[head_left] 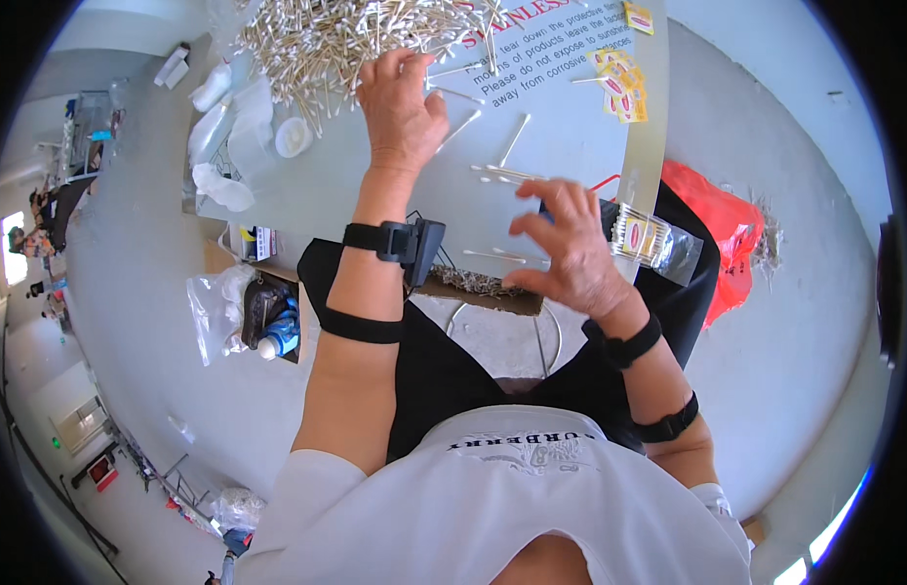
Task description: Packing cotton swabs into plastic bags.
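Observation:
A large heap of cotton swabs [327, 44] covers the far left of the metal-topped table [561, 127]. At the heap's near edge is my left hand [400, 107], fingers bent over the swabs and thumb held apart; its fingertips are partly hidden. My right hand [575, 249] hovers by the table's near edge, its fingers spread and thumb apart, with nothing visible in them. Loose swabs [515, 141] lie between the hands, and more swabs [497, 255] sit left of my right thumb. Just right of that hand is a clear bag of swabs [641, 237] with a yellow label.
Yellow cards [624, 88] lie at the table's far right. A round white container [294, 137] and crumpled plastic [222, 187] are on the left. Below the near edge sits a box of swabs [478, 283]. A red bag [731, 244] stands right of my leg.

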`<state>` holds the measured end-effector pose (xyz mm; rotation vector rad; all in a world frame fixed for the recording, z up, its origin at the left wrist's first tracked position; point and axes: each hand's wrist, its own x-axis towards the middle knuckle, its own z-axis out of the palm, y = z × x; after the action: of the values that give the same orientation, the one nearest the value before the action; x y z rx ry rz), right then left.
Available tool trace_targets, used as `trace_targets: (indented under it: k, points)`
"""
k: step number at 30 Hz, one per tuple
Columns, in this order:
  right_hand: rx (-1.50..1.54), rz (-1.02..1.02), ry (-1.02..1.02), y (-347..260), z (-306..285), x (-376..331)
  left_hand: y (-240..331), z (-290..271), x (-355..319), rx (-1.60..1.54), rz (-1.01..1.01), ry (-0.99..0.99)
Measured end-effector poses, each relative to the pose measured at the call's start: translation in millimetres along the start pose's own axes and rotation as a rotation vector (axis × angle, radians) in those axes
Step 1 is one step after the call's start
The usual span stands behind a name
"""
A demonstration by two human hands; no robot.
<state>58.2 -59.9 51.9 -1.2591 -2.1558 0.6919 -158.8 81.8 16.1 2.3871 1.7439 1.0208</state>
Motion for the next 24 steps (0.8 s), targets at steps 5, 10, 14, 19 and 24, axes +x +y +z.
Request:
trace_targets:
  k: [5, 10, 14, 19, 24]
  points:
    - [-0.118, -0.030, 0.014, 12.7, 20.4, -22.6, -0.6, -2.7, -17.8, -0.037, -0.032, -0.015]
    - [-0.111, 0.003, 0.100, 24.7, 26.0, -16.8, 17.7, -6.3, -37.6, -0.146, -0.031, -0.013]
    - [-0.092, 0.047, 0.128, 24.1, 24.0, -20.8, 44.5, -15.1, -59.4, -0.288, 0.018, -0.224]
    - [-0.026, 0.176, 0.260, 19.6, 25.0, -24.7, 58.7, -11.0, -80.9, -0.294, 0.037, -0.207]
    - [0.056, 0.285, 0.373, 22.8, 23.9, -24.5, 63.1, -8.8, -87.0, -0.269, 0.062, -0.218]
